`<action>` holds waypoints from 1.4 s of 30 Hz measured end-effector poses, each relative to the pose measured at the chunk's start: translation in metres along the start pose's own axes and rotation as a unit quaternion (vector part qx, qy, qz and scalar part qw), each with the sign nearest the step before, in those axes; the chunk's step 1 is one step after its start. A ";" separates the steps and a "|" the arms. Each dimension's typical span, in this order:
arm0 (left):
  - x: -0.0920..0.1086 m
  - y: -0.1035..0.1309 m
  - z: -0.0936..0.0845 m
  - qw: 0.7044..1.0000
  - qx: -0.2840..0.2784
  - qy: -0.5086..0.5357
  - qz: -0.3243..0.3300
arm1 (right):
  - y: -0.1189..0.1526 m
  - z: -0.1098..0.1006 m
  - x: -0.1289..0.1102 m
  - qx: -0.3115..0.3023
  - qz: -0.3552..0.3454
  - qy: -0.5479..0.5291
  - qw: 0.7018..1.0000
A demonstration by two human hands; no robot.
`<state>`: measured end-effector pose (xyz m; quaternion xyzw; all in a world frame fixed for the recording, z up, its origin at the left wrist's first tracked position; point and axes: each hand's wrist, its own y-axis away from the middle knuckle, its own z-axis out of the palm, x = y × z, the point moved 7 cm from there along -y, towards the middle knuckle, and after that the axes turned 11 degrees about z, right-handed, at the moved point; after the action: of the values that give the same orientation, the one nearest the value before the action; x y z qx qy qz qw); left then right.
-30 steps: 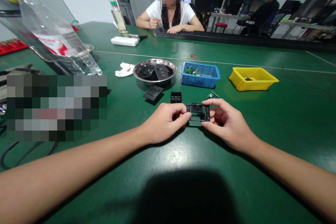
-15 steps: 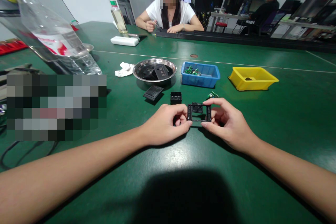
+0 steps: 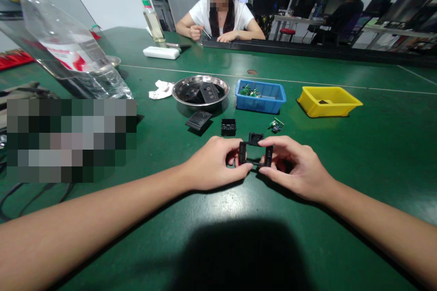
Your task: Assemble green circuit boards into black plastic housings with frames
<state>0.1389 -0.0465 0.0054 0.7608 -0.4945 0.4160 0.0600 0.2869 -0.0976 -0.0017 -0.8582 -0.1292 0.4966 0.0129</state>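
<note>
Between both hands is a small black rectangular plastic frame (image 3: 242,152) with an open middle. My left hand (image 3: 218,163) pinches its left side, thumb at the lower corner. My right hand (image 3: 297,166) grips the right side, with the index finger along the top and the thumb below. Just behind the frame lies a small black plastic piece (image 3: 256,138). A black open box-shaped part (image 3: 228,127) sits farther left, beside a stack of flat black plates (image 3: 199,121). A small green circuit board with wires (image 3: 276,125) rests beyond my right hand.
A steel bowl (image 3: 177,99) of black parts, a blue bin (image 3: 260,103) with green circuit boards and a yellow bin (image 3: 329,108) stand behind. Crumpled tissue (image 3: 160,90) lies left of the bowl. A large plastic bottle (image 3: 75,50) is at left. Across the table sits a person (image 3: 221,18).
My hands have lowered the frame slightly toward me and tilted it. The small black piece now shows behind the frame, and more of the loose circuit board is visible.
</note>
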 end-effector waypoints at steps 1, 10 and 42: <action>0.001 0.000 0.000 1.000 0.000 -0.003 0.001 | 0.000 0.000 -0.002 -0.001 -0.010 0.011 1.000; 0.000 -0.001 0.001 1.000 -0.001 -0.011 0.001 | 0.004 0.003 -0.006 -0.008 -0.052 0.064 0.997; -0.008 -0.001 0.000 0.999 -0.023 0.043 0.006 | 0.003 0.007 -0.007 -0.059 -0.033 0.032 0.997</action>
<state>0.1386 -0.0409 0.0002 0.7376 -0.5055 0.4372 0.0959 0.2781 -0.1032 -0.0001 -0.8680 -0.1857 0.4601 -0.0174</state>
